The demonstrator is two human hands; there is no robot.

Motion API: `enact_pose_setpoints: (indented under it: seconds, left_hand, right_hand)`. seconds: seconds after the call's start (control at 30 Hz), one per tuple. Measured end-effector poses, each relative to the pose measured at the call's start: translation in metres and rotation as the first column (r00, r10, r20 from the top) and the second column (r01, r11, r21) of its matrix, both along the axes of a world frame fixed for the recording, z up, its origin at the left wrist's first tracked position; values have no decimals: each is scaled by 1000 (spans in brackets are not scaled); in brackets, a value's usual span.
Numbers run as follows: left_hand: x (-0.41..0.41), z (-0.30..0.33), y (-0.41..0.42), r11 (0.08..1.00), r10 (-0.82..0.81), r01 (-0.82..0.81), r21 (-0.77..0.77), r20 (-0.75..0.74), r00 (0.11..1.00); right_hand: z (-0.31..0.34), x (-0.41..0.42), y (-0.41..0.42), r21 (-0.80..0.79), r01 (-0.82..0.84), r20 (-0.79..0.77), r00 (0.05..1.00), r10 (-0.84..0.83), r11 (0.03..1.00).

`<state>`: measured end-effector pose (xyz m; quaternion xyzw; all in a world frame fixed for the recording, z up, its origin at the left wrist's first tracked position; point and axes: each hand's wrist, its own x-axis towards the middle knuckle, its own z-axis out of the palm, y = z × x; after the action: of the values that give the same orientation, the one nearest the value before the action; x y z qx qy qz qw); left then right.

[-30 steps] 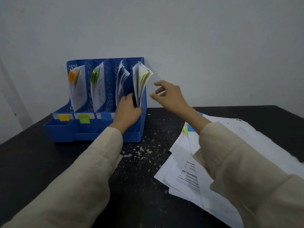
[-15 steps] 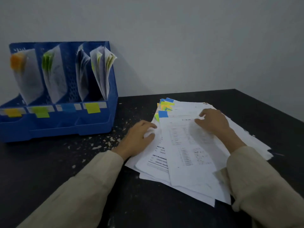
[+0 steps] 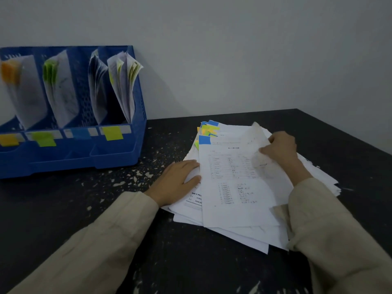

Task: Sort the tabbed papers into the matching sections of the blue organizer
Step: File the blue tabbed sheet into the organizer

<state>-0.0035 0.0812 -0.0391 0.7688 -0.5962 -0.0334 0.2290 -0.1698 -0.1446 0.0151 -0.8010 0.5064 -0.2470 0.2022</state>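
A loose pile of tabbed papers (image 3: 233, 213) lies on the black table, right of centre. Its top sheet (image 3: 231, 179) carries a blue tab (image 3: 204, 140), and yellow and blue tabs fan out behind it. My right hand (image 3: 280, 148) pinches the top sheet's upper right corner and curls it upward. My left hand (image 3: 177, 181) rests flat on the pile's left edge. The blue organizer (image 3: 118, 153) stands at the left against the wall. Its sections hold upright papers with orange, green and yellow tabs, and matching labels sit on its front rail.
The black table (image 3: 84, 209) is speckled with pale flecks between organizer and pile. A grey wall rises right behind the organizer. The table's right edge runs diagonally past the pile.
Both hands left the organizer's right section and came down to the pile. My right hand has since lifted the top sheet's corner. The view swung right.
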Motion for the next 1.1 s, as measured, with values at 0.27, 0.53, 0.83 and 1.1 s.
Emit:
enact_pose_setpoints:
  seconds: [0.27, 0.53, 0.83, 1.1]
  left_hand:
    - [2, -2, 0, 1000, -14, 15, 14, -13, 1000]
    - [0, 25, -1, 948, -36, -155, -277, -577, 816]
    - [40, 95, 32, 674, -68, -401, -620, -593, 802]
    - [66, 124, 84, 574, -4, -432, -696, -530, 848]
  right_hand:
    - [-8, 10, 10, -240, 8, 293, 954, 65, 971]
    - [11, 27, 22, -99, -119, 685, 712, 155, 988]
    - [57, 84, 69, -152, -285, 800, 527, 287, 946]
    - [73, 124, 112, -175, -406, 817, 448, 363, 897]
